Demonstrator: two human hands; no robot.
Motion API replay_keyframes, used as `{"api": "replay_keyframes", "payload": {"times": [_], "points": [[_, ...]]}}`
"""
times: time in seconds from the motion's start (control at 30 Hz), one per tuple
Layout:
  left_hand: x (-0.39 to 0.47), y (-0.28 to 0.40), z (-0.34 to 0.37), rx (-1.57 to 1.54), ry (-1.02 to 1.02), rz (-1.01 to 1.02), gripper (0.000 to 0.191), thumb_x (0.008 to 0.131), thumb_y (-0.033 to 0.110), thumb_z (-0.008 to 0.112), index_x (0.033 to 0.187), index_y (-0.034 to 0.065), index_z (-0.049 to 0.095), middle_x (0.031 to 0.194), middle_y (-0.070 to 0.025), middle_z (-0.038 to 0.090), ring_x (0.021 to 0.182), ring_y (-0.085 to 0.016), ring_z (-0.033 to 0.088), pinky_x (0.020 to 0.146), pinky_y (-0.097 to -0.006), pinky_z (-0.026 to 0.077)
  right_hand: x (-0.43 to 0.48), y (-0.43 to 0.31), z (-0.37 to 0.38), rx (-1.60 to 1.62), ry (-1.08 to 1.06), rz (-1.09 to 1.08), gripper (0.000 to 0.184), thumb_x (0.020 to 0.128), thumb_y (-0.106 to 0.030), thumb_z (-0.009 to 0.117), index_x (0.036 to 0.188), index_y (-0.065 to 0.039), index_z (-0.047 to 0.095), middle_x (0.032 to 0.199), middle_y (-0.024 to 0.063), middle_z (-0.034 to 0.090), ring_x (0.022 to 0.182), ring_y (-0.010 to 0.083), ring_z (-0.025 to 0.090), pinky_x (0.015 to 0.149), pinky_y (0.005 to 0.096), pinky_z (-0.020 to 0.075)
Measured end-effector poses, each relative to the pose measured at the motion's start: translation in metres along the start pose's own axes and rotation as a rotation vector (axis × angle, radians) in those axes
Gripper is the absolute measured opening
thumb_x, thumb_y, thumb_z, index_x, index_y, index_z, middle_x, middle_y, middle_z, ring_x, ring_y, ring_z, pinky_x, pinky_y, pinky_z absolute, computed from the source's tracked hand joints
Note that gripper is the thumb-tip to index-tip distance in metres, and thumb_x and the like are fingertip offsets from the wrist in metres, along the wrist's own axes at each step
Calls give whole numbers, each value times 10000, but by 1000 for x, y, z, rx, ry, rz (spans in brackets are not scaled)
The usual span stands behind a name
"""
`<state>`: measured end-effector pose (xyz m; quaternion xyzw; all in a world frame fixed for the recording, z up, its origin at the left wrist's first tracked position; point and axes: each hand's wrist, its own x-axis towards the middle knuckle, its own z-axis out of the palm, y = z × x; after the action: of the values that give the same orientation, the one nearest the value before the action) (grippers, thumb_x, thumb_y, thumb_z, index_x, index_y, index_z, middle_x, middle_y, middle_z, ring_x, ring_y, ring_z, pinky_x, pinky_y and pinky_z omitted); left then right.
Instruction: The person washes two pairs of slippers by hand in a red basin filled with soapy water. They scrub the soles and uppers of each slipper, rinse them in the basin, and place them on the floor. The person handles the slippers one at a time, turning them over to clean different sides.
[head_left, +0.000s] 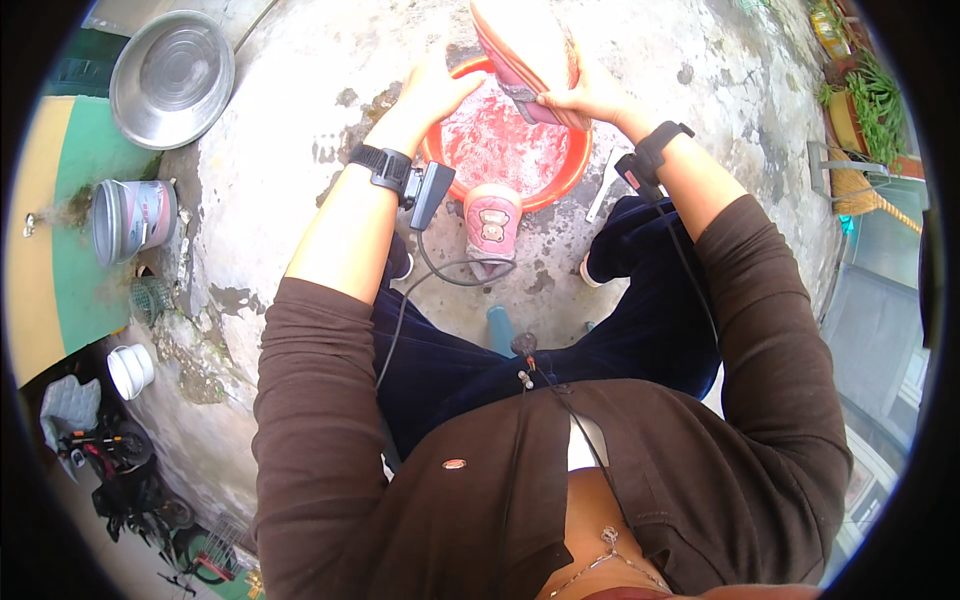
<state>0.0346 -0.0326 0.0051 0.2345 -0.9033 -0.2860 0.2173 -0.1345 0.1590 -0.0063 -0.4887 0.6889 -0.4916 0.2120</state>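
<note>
My right hand (589, 90) grips the heel end of a pink slipper (525, 52), tilted above the far right rim of a red plastic basin (559, 196). Over the basin's left rim is my left hand (433, 86), its thumb apart from the fingers; bright glare washes out its fingertips, and I see nothing in it. Rippling, sudsy water (502, 146) lies in the basin. A second pink quilted slipper (493, 221) with a bear patch leans on the near rim. A white long-handled tool (602, 184), perhaps a brush, lies on the concrete right of the basin.
A metal basin (174, 79), a paint bucket (135, 221) and a small white bucket (130, 371) stand along the left wall. A straw broom (855, 187) and potted plants (874, 112) are at the right. A cable (420, 277) hangs from my left wrist device near the leaning slipper.
</note>
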Motion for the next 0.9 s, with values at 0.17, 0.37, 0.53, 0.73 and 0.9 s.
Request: {"api": "replay_keyframes", "payload": {"times": [0.17, 0.37, 0.53, 0.73, 0.9], "points": [[-15, -1, 7, -799, -422, -529, 563, 911, 428, 514, 1278, 4, 460, 1181, -219, 549, 1040, -292, 554, 913, -405, 429, -6, -30, 2, 72, 31, 96, 1115, 627, -213, 837, 1440, 5, 105, 1302, 204, 448, 1238, 267, 413, 1040, 360, 334], [2, 31, 25, -1291, -495, -743, 601, 963, 510, 302, 1318, 39, 417, 1280, -181, 501, 1153, -324, 489, 977, -469, 382, -8, -42, 8, 227, -11, 273, 1195, 659, -223, 828, 1451, -10, -42, 1243, 203, 475, 1176, 254, 462, 1003, 380, 360], [16, 50, 19, -1722, -358, -840, 531, 973, 439, 318, 1285, 29, 449, 1293, -165, 513, 1200, -288, 487, 1034, -461, 359, -7, -34, 9, 222, -73, 212, 1166, 670, -220, 814, 1459, -39, -25, 1315, 203, 422, 1215, 276, 438, 1030, 397, 339], [24, 51, 8, -1786, -371, -1028, 503, 955, 432, 385, 1230, 31, 515, 1219, -144, 578, 1161, -269, 529, 1008, -483, 384, -9, -33, 5, 169, -148, 193, 1141, 658, -194, 810, 1460, -48, 11, 1352, 193, 397, 1271, 272, 382, 1057, 400, 308], [18, 62, 17, -1683, -353, -879, 495, 938, 450, 430, 1235, 67, 527, 1231, -135, 572, 1133, -278, 548, 956, -501, 431, -7, -35, 3, 91, -226, 111, 1199, 640, -203, 828, 1457, -42, -35, 1427, 209, 302, 1341, 271, 281, 1098, 377, 236]]}}
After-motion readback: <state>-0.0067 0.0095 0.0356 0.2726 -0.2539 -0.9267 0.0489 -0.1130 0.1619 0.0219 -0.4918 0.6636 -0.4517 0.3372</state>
